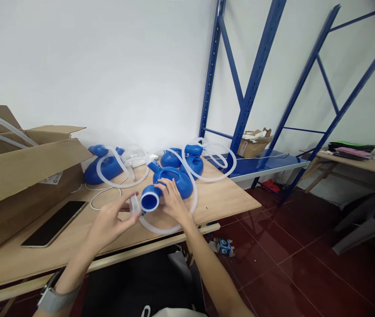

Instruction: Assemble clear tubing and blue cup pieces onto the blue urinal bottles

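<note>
A blue plastic bottle [177, 179] with a wide round mouth lies on its side on the wooden table [227, 198], its mouth turned toward me. My right hand [170, 200] grips its neck just behind the opening. My left hand [110, 220] pinches the end of a clear flexible tube [161, 229] right beside the mouth. The tube loops along the table's front edge and round the bottle.
More blue bottles [106, 167] [192, 160] with coiled clear tubes lie further back. An open cardboard box [19, 176] stands at the left, a dark phone [53, 223] in front of it. Blue shelving [256, 79] rises at the right over a red tiled floor [289, 264].
</note>
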Action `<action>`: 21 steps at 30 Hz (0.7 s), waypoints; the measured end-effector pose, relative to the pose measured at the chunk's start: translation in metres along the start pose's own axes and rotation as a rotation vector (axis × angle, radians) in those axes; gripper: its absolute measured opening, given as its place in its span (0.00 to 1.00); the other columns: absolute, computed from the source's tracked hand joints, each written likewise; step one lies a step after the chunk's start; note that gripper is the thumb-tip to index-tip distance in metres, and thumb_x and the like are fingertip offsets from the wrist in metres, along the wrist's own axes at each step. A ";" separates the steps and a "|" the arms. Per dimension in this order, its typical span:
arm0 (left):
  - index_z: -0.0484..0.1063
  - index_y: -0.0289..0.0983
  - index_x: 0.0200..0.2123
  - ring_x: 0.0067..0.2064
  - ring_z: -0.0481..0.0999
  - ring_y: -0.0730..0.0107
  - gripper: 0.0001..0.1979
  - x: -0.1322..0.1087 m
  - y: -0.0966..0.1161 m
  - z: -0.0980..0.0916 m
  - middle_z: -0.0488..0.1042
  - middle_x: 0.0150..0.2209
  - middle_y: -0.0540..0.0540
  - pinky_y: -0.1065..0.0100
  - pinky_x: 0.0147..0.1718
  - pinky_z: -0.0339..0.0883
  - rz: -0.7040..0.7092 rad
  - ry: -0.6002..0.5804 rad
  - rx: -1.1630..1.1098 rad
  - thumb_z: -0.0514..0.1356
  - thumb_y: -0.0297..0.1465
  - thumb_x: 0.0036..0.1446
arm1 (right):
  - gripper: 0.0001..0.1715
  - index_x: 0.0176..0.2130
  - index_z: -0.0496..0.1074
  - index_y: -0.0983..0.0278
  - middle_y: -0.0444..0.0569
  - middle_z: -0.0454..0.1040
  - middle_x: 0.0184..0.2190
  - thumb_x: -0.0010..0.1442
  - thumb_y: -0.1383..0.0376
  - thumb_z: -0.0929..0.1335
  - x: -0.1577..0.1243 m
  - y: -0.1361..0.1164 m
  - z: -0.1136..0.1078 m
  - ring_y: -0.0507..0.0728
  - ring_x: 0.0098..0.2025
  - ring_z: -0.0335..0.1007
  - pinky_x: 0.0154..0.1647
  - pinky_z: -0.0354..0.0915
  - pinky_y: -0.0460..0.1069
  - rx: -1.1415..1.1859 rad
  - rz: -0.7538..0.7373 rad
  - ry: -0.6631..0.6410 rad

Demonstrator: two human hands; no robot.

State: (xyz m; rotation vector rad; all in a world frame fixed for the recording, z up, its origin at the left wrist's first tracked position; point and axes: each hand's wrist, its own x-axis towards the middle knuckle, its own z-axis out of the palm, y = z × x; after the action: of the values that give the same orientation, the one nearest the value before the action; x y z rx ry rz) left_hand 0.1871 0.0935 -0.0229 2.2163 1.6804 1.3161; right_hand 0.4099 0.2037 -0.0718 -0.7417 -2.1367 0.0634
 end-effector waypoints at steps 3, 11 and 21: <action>0.74 0.40 0.58 0.44 0.86 0.50 0.33 0.002 0.001 -0.001 0.81 0.56 0.37 0.55 0.42 0.83 -0.132 -0.003 -0.272 0.68 0.52 0.55 | 0.40 0.68 0.64 0.61 0.60 0.69 0.66 0.63 0.55 0.75 0.000 0.002 0.001 0.65 0.72 0.62 0.77 0.50 0.67 0.051 0.028 0.031; 0.75 0.40 0.55 0.53 0.84 0.44 0.31 0.006 0.001 0.020 0.80 0.58 0.34 0.50 0.50 0.81 -0.233 -0.024 -0.757 0.74 0.47 0.51 | 0.53 0.70 0.57 0.62 0.60 0.72 0.65 0.55 0.54 0.80 -0.003 0.008 0.014 0.65 0.70 0.67 0.75 0.56 0.64 0.223 -0.028 0.073; 0.74 0.45 0.57 0.33 0.83 0.61 0.33 0.012 -0.018 0.005 0.81 0.53 0.43 0.58 0.37 0.81 -0.383 0.330 -0.752 0.66 0.55 0.52 | 0.39 0.60 0.68 0.63 0.59 0.75 0.55 0.55 0.56 0.79 -0.004 0.028 0.018 0.66 0.60 0.73 0.61 0.72 0.60 0.161 0.104 0.310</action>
State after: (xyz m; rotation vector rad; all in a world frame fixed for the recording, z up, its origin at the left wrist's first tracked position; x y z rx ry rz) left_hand 0.1775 0.1130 -0.0282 1.2486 1.2691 1.8512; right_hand 0.4119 0.2282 -0.0947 -0.7173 -1.7762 0.1639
